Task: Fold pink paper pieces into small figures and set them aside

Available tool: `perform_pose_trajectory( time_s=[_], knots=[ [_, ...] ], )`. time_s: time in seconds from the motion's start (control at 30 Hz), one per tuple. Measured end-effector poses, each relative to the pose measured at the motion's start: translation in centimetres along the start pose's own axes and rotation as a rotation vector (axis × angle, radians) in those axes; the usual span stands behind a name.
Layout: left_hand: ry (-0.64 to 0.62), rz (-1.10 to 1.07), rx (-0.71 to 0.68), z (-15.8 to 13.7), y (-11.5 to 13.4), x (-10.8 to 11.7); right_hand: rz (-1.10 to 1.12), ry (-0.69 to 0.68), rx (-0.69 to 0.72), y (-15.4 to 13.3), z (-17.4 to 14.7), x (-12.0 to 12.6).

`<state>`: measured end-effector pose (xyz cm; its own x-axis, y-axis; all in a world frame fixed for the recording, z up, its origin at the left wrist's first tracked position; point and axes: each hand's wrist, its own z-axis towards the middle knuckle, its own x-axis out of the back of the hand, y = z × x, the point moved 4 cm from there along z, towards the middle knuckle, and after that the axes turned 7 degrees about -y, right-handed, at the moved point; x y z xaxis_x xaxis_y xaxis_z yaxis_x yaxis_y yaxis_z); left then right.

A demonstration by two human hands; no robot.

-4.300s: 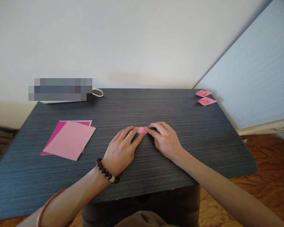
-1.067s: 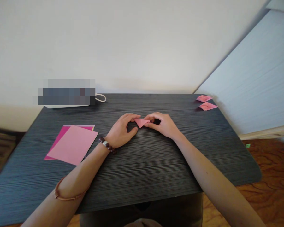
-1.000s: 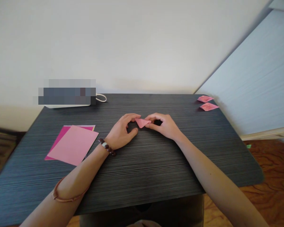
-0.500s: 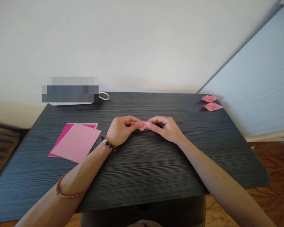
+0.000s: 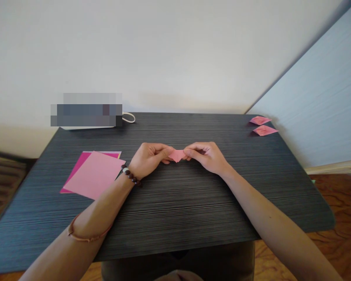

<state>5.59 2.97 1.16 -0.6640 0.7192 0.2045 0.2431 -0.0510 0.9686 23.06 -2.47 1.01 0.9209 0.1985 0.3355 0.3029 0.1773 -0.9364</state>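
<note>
Between my hands is a small folded piece of pink paper (image 5: 177, 155), its lower edge coming to a point. My left hand (image 5: 151, 157) pinches its left end between thumb and fingers. The right end is pinched by my right hand (image 5: 206, 156) in the same way. Both ends of the paper are hidden under my fingertips. Two folded pink paper pieces, a rear one (image 5: 260, 120) and a front one (image 5: 265, 130), lie at the table's far right corner.
Pink paper sheets (image 5: 92, 175) lie fanned on the dark table (image 5: 175, 218) beside my left forearm. A blurred-out object (image 5: 87, 113) with a white cable loop (image 5: 129, 118) stands at the back left. A wall (image 5: 175, 58) rises behind the table.
My left fingers have shifted slightly left and my thumbs lie further apart. More of the folded paper's face now shows between them, tilted towards me.
</note>
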Motion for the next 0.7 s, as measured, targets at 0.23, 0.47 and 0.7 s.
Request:
perform_pose_trajectory(
  time_s=[0.23, 0.47, 0.7],
  knots=[
    [0.064, -0.165, 0.125, 0.2, -0.6, -0.2, -0.032, 0.285, 0.027, -0.3, -0.6, 0.0],
    [0.064, -0.311, 0.080, 0.0, -0.2, -1.1, -0.396, 0.341, 0.243, -2.4, -1.0, -1.8],
    [0.070, -0.368, 0.055, -0.1, 0.2, -1.0, -0.509, 0.305, 0.262, -2.7, -1.1, -2.1]
  ],
)
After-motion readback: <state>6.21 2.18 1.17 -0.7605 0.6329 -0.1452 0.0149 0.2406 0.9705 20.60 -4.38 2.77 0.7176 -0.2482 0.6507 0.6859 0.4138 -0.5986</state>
